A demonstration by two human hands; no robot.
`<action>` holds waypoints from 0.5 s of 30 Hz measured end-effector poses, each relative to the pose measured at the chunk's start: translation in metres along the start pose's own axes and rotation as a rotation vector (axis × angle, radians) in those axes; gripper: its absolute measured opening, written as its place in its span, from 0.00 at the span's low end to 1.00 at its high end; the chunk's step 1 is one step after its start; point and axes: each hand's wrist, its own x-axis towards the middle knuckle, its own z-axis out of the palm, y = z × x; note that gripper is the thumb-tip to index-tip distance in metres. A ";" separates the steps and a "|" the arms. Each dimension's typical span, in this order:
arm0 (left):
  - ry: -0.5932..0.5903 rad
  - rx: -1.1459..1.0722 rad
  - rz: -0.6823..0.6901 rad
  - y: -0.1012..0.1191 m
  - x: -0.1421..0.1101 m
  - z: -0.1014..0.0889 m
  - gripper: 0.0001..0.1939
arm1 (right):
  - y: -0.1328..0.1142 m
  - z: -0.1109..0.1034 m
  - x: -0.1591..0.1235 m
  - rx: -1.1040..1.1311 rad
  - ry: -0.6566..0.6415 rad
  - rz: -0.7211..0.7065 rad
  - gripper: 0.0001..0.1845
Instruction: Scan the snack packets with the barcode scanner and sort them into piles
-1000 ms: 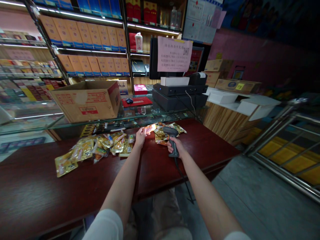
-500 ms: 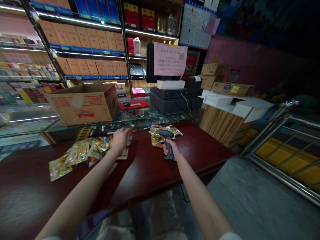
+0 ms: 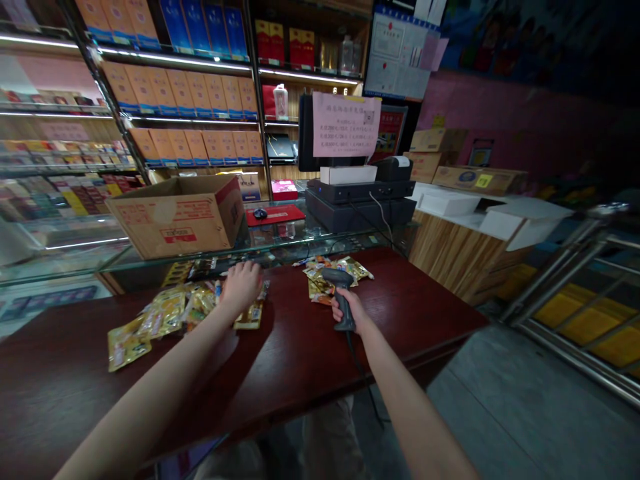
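In my right hand (image 3: 353,310) is a dark grey barcode scanner (image 3: 337,275), gripped by its handle, with its cable running down past the table edge. Just beyond the scanner lies a small pile of gold snack packets (image 3: 357,269). My left hand (image 3: 243,287) is over the right end of a larger heap of gold and clear snack packets (image 3: 167,310). Its fingers are bent and closed; what they hold, if anything, is hidden behind the hand. One gold packet (image 3: 249,317) shows beside that hand. Everything lies on a dark red wooden table (image 3: 295,347).
An open cardboard box (image 3: 180,217) stands on the glass counter behind the table. Right of it are a mouse (image 3: 260,213) on a red mat and a monitor with a pink notice (image 3: 346,125) above a cash drawer (image 3: 357,210). A metal railing (image 3: 575,320) runs along the right.
My left hand has drawn back slightly and lowered over the heap; the small orange thing at its fingertips no longer shows. My right hand still holds the scanner. The view has shifted a little.
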 end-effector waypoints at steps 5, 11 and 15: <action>-0.220 -0.280 0.008 0.068 0.066 0.037 0.17 | -0.001 -0.002 0.002 0.042 0.035 0.004 0.17; -0.233 -0.308 -0.019 0.094 0.087 0.083 0.20 | 0.001 -0.001 0.003 0.038 0.035 -0.009 0.19; -0.235 -0.304 -0.056 0.093 0.090 0.095 0.24 | 0.002 -0.001 0.005 0.035 0.029 0.007 0.20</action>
